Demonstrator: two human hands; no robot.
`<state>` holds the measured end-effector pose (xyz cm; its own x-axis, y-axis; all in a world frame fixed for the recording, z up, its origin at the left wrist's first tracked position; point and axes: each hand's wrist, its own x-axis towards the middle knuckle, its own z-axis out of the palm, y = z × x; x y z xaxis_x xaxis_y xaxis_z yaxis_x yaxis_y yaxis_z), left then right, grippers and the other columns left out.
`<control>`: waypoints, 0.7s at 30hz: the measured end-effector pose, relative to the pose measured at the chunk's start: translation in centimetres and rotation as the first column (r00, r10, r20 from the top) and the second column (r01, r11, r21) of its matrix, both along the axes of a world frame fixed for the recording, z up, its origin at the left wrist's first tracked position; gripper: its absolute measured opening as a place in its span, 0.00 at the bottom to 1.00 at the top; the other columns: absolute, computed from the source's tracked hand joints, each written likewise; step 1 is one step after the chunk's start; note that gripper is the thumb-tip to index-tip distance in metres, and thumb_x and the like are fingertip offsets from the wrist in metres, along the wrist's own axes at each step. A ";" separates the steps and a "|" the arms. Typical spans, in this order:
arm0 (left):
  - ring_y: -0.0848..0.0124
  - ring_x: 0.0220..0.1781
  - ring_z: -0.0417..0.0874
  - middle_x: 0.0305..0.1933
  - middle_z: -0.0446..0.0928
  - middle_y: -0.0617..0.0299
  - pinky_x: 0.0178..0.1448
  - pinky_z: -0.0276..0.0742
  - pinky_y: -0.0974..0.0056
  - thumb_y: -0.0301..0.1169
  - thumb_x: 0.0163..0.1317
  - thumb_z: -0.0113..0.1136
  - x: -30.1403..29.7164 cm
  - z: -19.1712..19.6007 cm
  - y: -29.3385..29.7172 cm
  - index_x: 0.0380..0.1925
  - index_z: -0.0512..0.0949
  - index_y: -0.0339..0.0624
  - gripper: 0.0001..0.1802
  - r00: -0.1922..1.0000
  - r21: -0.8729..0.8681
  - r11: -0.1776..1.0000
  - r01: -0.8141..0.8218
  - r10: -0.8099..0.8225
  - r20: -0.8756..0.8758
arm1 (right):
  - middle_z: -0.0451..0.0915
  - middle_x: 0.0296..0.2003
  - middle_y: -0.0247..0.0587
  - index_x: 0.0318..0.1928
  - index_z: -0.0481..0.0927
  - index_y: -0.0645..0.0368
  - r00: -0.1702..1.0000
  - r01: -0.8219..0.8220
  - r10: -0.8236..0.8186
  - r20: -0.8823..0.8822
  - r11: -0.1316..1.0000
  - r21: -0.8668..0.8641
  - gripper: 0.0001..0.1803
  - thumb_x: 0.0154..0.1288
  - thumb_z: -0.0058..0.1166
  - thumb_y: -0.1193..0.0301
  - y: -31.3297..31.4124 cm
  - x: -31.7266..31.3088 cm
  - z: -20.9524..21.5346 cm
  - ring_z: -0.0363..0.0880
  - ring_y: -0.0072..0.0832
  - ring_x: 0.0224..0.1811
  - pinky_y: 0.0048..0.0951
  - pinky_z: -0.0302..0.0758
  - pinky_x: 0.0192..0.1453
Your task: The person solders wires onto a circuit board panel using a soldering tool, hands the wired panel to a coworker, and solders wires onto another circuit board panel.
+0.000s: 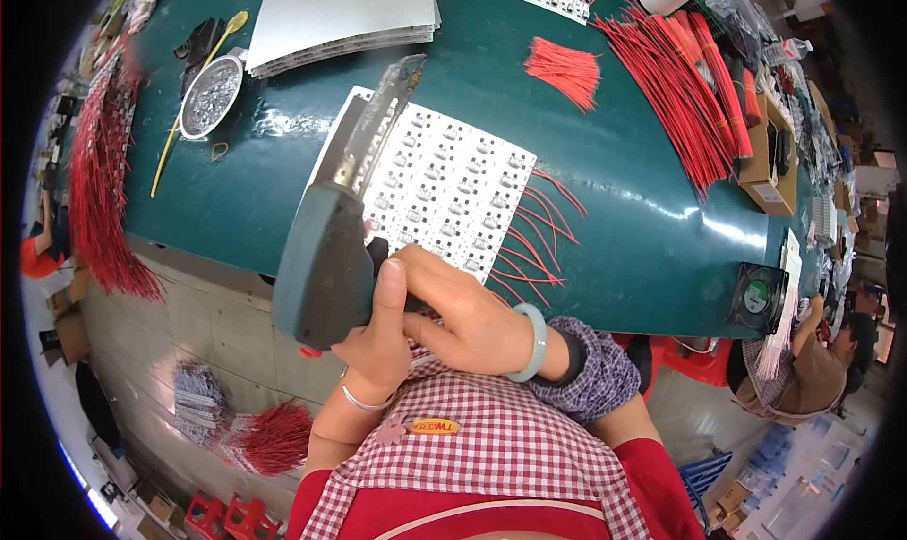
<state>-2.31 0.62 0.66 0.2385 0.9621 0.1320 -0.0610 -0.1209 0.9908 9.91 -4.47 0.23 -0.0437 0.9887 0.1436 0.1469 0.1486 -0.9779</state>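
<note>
Gun-shaped tool (326, 266), blue-grey with a long metal nose, looms over the left side of a white circuit-board panel (453, 176) on a green worktable (633, 257), clasped by a worker in a checked apron (501, 436) at the panel's near edge. Curled fingers of the right hand (468, 318) appear to grasp the tool's handle; the left hand (378, 327) bends in against it, thumb extended, though how firmly its hidden fingers close cannot be told. Red wires (537, 242) trail from the panel's right edge, suggesting work at wiring its boards, with the tool being readied or positioned. Next move likely calls for a steady grip and careful aim of the nose at a single board; whether it touches the panel is unclear. Stacked white sheets (340, 11) sit beyond the panel.
</note>
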 end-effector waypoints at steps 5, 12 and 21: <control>0.59 0.69 0.67 0.70 0.62 0.47 0.72 0.62 0.51 0.28 0.66 0.61 -1.2 -1.0 -1.4 0.69 0.58 0.27 0.35 0.999 0.208 0.977 0.034 -0.039 0.018 | 0.71 0.44 0.58 0.55 0.67 0.72 0.978 0.089 -0.122 0.171 0.978 0.191 0.22 0.62 0.57 0.78 1.6 0.3 2.3 0.72 0.53 0.47 0.43 0.72 0.53; 0.35 0.80 0.44 0.78 0.49 0.41 0.80 0.45 0.40 0.29 0.65 0.59 -2.3 -1.9 -5.0 0.69 0.68 0.35 0.31 0.871 0.881 0.392 0.266 0.295 -0.394 | 0.71 0.43 0.60 0.53 0.69 0.72 0.911 0.234 -0.330 0.248 0.907 0.349 0.19 0.66 0.57 0.76 4.6 -0.9 2.0 0.72 0.54 0.47 0.44 0.70 0.53; 0.51 0.74 0.67 0.62 0.76 0.47 0.80 0.51 0.36 0.31 0.60 0.53 -3.3 1.3 -3.7 0.55 0.79 0.33 0.24 0.732 0.768 0.063 0.637 0.261 -0.629 | 0.73 0.43 0.55 0.56 0.69 0.65 0.852 0.257 -0.398 0.341 0.884 0.391 0.23 0.63 0.61 0.76 3.1 -5.9 -0.1 0.74 0.52 0.47 0.44 0.72 0.51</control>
<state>-5.61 -3.06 1.93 0.8193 -0.0040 0.5733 0.1167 -0.9779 -0.1735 4.01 -1.32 0.18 0.1509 0.8562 0.4941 0.6098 0.3128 -0.7282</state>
